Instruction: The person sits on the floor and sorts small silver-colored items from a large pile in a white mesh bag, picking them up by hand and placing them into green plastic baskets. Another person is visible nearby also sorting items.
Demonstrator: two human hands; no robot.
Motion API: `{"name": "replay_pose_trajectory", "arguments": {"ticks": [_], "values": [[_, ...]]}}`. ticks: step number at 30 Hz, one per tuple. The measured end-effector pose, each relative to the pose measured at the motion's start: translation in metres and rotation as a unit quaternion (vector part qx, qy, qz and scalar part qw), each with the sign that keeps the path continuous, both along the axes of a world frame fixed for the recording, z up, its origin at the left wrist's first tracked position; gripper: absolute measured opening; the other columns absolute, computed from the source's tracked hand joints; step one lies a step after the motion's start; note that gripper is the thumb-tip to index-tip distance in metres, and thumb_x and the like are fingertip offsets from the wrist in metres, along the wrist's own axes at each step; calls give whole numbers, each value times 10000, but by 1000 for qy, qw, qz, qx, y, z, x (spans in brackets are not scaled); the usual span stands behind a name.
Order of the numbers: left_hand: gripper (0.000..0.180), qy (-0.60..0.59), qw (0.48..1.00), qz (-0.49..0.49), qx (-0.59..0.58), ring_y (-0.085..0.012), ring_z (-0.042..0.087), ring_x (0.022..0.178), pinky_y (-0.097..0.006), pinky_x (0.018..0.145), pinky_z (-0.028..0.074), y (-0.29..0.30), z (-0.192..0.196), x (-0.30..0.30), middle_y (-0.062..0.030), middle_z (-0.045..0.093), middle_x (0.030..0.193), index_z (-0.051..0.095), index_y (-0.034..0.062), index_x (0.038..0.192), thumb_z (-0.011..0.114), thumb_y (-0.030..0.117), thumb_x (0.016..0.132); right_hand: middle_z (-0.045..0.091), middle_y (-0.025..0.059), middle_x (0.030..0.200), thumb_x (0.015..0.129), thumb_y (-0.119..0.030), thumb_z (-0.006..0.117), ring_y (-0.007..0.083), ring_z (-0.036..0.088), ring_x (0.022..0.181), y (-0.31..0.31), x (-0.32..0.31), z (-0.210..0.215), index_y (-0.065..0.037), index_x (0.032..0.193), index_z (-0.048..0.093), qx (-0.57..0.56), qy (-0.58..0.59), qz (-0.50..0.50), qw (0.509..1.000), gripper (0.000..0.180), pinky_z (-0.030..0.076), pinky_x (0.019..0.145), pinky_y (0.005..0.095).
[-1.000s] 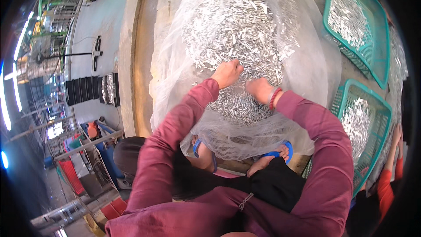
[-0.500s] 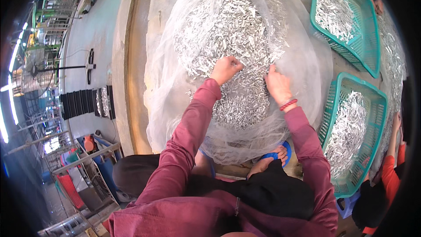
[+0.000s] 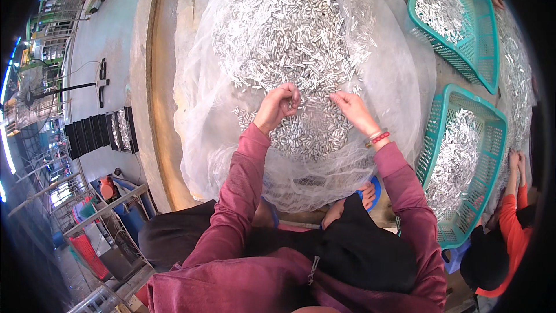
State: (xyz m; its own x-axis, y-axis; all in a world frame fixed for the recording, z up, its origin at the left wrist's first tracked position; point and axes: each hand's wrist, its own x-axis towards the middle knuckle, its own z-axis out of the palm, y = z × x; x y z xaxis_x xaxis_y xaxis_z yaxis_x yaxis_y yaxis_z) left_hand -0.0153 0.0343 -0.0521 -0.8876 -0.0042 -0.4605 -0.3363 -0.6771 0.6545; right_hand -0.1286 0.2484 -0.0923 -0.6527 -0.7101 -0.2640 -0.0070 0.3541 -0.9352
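A broad pile of small silvery metal pieces point(image 3: 307, 29) lies on a sheet of white mesh netting point(image 3: 399, 81) in front of me. Nearer my feet, a smaller heap of short silvery pieces point(image 3: 310, 139) rests on the same net. Over the left side of where the two heaps meet, my left hand point(image 3: 277, 107) is closed with its fingers curled; what they hold is hidden. To its right, my right hand point(image 3: 354, 111) pinches thumb and fingertips together at the pile's near edge. Anything between those fingertips is too small to name.
Two green plastic baskets, the far basket point(image 3: 454, 61) and the near basket point(image 3: 425, 153), hold similar silvery pieces on my right. Beyond them another person's hands point(image 3: 516, 161) reach toward more pieces. A raised ledge point(image 3: 152, 81) runs along the left; my sandalled foot point(image 3: 368, 194) is beside the net.
The left hand has drawn back slightly left and its fingers have curled up. The right hand has shifted a little left and nearer me, fingertips together. The whole view has shifted slightly.
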Motion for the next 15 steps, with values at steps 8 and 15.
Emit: {"name": "replay_pose_trajectory", "arguments": {"ticks": [8, 15], "values": [[327, -83, 960, -54, -262, -138, 525, 657, -260, 485, 388, 8, -9, -34, -63, 597, 843, 646, 7, 1022, 517, 278, 892, 552, -9, 728, 965, -265, 519, 55, 491, 542, 19, -25, 24, -61, 939, 567, -102, -388, -47, 915, 211, 453, 516, 231], [346, -77, 591, -188, -781, -316, 648, 671, -385, 618, 498, 31, -42, -58, -197, 651, 710, 705, 28, 864, 754, 344, 729, 586, 172, 1136, 983, -226, 474, 313, 640, 965, 22, -28, 38, -33, 974, 525, -170, -459, -68, 869, 200, 560, 790, 385]]}}
